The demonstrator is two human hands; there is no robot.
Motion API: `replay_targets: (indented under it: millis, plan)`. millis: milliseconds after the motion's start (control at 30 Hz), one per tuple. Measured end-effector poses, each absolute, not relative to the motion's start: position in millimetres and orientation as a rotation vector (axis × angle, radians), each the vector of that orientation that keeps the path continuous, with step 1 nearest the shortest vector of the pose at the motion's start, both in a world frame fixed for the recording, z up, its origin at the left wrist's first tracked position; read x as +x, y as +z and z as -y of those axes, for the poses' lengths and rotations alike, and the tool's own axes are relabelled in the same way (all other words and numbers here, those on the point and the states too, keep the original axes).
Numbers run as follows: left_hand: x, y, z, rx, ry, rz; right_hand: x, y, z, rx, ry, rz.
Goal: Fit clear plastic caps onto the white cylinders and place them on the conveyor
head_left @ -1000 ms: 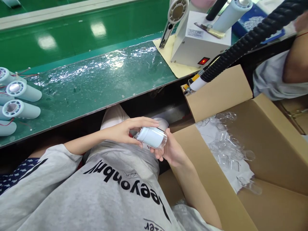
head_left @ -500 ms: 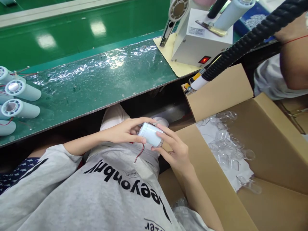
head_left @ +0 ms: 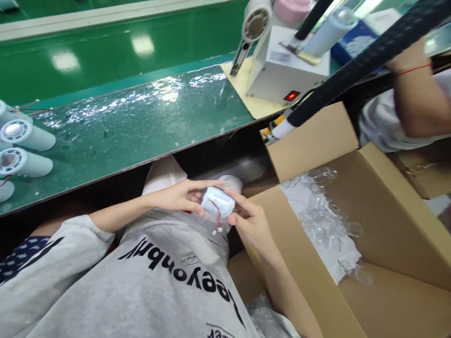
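Above my lap, both hands hold a short light-blue plastic cylinder (head_left: 222, 203) between them. Fingers of my left hand (head_left: 183, 196) close round its left end, the thumb along the near side. My right hand (head_left: 251, 217) grips the opposite end with thumb and fingers. Red and dark wires (head_left: 218, 217) hang over the cylinder's front, with small white connectors at their ends. A clear covering seems to lie over the cylinder's surface. The palm sides of both hands are hidden.
Light-blue fan housings (head_left: 31, 134) lie at the left of the green bench (head_left: 141, 126). A grey-white machine (head_left: 287, 70) with a lit red switch stands at the back right. A black corrugated hose (head_left: 338, 80) crosses above a cardboard box (head_left: 303, 253) holding clear plastic parts (head_left: 320, 211). Beyond is a person's arm (head_left: 412, 98).
The cylinder has turned in my hands, so the wires now lie across its front instead of hanging from its left end. The whole view has shifted slightly.
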State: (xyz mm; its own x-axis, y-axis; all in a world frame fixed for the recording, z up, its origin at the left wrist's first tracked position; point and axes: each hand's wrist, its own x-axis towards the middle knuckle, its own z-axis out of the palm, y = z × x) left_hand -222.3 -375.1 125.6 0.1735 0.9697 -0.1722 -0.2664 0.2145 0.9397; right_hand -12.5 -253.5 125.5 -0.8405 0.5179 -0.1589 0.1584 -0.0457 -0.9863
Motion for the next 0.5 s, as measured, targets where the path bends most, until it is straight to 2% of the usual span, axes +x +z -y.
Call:
replay_targets:
  millis: [100,200,267,333,433,500]
  plan:
    - [-219,123,376,0.803,1.089,-1.056,-19,127,256,-0.673,2.034,2.0]
    - [-244,144,369,0.846,1.036,-1.33,-15,130,223,-0.758,1.687,2.151]
    - [-282,171,357,0.983,1.097,-1.632,-8,138,173,-0.904,1.252,2.038]
    - [-332,203,337,1.174,1.116,-2.027,-5,151,108,-0.971,0.959,1.829]
    - [-412,240,303,1.321,0.967,-2.601,-27,169,13,-0.922,0.889,1.777]
    - [-457,249,284,1.264,0.92,-2.713,-60,178,-32,-0.865,0.894,1.819]
